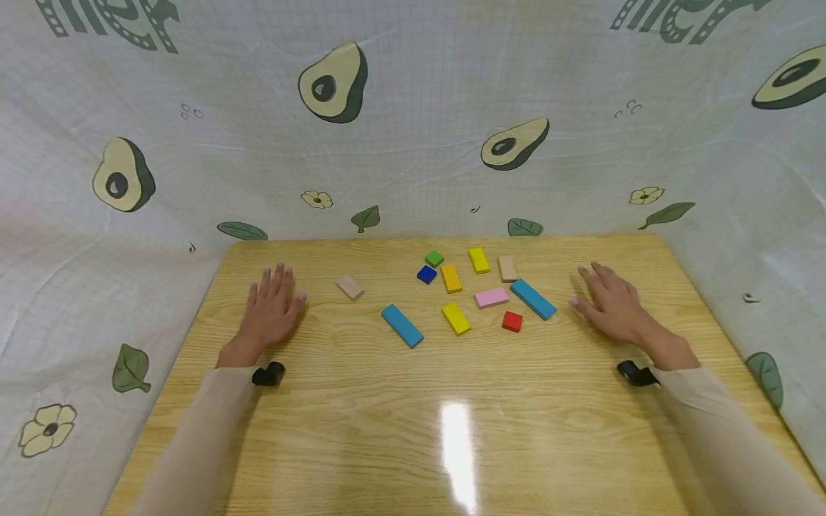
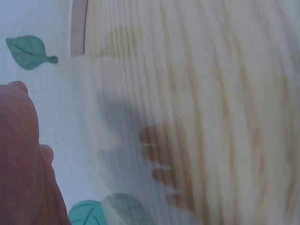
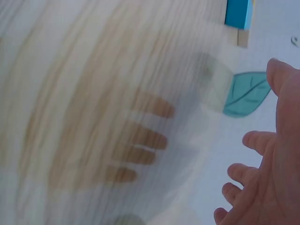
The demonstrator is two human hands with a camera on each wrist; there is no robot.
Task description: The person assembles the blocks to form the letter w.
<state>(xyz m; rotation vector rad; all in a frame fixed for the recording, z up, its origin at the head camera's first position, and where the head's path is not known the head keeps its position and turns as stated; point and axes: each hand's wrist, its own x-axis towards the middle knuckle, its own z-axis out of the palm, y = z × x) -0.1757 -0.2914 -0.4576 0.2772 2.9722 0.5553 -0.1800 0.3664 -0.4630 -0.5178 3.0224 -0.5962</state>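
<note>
Beside scattered blocks (image 1: 455, 319), left hand (image 1: 267, 309) and right hand (image 1: 613, 304) (fingers extended) show a released grip.

Two light-blue blocks (image 1: 402, 327), two yellow (image 1: 456, 319), two beige (image 1: 350, 287), one each orange (image 1: 451, 279), pink (image 1: 491, 298), red (image 1: 513, 322), green (image 1: 434, 259), dark-blue (image 1: 426, 274).

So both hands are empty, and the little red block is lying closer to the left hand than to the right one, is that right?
Not quite: the red block lies closer to the right hand than to the left hand, as the head view shows. Both are indeed empty.
</note>
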